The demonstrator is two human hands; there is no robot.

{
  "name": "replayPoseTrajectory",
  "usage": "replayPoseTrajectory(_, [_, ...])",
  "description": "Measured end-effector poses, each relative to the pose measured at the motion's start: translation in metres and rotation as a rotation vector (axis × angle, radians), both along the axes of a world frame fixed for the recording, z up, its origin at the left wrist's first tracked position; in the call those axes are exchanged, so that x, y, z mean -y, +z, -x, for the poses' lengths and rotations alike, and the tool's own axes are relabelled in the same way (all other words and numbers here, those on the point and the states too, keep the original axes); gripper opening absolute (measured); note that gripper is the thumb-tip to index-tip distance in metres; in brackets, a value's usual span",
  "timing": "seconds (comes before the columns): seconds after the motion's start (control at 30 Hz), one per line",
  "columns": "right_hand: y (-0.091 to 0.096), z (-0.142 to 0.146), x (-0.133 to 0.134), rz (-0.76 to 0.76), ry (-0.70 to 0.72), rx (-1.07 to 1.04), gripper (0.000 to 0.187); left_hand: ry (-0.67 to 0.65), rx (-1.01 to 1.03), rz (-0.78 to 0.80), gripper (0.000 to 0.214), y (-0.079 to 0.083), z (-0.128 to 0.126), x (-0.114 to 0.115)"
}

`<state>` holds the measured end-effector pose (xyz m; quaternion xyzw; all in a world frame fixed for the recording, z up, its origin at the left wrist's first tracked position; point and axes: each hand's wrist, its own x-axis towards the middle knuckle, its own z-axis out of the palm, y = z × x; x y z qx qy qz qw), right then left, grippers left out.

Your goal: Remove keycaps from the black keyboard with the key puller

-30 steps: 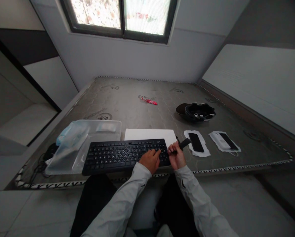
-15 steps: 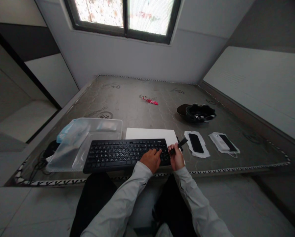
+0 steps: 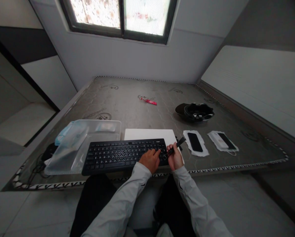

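A black keyboard (image 3: pixel 117 154) lies across the front edge of the mattress, partly over a white flat box (image 3: pixel 149 133). On the keyboard's right part rests my left hand (image 3: pixel 149 160), its fingers laid out over the keys and pointing right. My right hand (image 3: pixel 176 158) is closed round a slim black keycap puller (image 3: pixel 180 142). The puller's flat dark end points up and right, while its thin wire end is down at the number keys beside my left fingertips. Whether the wires grip a key is too small to tell.
To the left, a clear plastic tray (image 3: pixel 108 131) holds blue-white packaging, with dark cables (image 3: pixel 40 166) beside it. Rightward, a black phone (image 3: pixel 195 142) and a white device (image 3: pixel 217 140) lie on white cloths. A dark cap (image 3: pixel 196 112) and a red item (image 3: pixel 149 101) lie farther back.
The view has shifted slightly. My right hand has tilted the keycap puller a little, and its wire end shows more clearly by the keys. My left hand stays on the keyboard.
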<state>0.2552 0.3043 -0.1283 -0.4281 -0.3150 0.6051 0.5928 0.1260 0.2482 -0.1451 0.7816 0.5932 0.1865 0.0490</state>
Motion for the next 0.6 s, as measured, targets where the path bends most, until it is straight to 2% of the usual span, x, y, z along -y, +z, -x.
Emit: replayPoseTrajectory(0.6, [-0.0064, 0.0014, 0.0008, 0.061, -0.023, -0.015, 0.043, -0.007, 0.019, -0.005, 0.040, 0.0022, 0.0004, 0.0000])
